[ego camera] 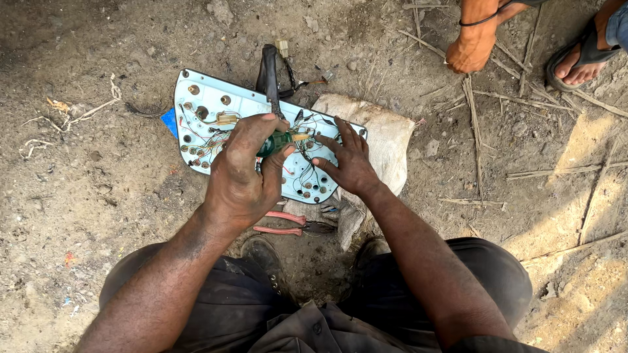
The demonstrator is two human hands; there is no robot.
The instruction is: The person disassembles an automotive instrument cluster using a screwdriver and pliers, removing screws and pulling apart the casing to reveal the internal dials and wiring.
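A pale blue instrument-cluster back panel (pixel 203 108) with brass contacts and thin wires lies on the dirt, partly over a dirty sack (pixel 386 137). My left hand (pixel 245 173) grips a green-handled screwdriver (pixel 278 141) over the middle of the panel. My right hand (pixel 350 160) rests flat on the panel's right end, fingers spread among the wires.
Red-handled pliers (pixel 284 223) lie on the ground just below the panel. A black cable with a plug (pixel 268 68) runs off behind the panel. Another person's hand (pixel 470 52) and sandalled foot (pixel 582 59) are at the upper right. Dry sticks lie scattered to the right.
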